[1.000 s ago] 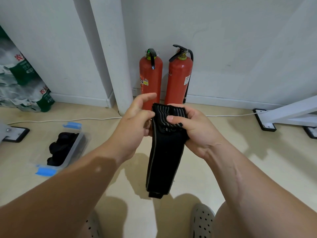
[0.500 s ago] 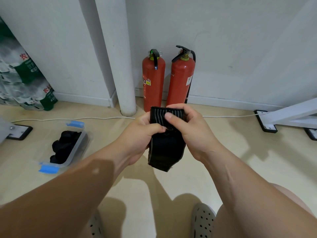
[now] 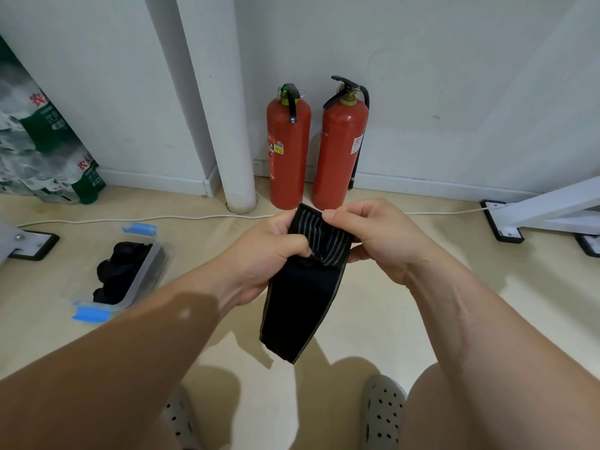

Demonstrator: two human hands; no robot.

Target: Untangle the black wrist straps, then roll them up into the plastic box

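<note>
In front of the white pipe, the beige floor is meeting a white wall, with a red fire extinguisher and a second extinguisher standing just right of the pipe. Left of the pipe and nearer you, the clear plastic box is holding rolled black straps. Below the pipe, your left hand and right hand are both pinching the striped top end of a black wrist strap in mid-air; its tail is hanging lower than half a second ago.

Bright, soft floor shadows, wide-angle edge warp
</note>
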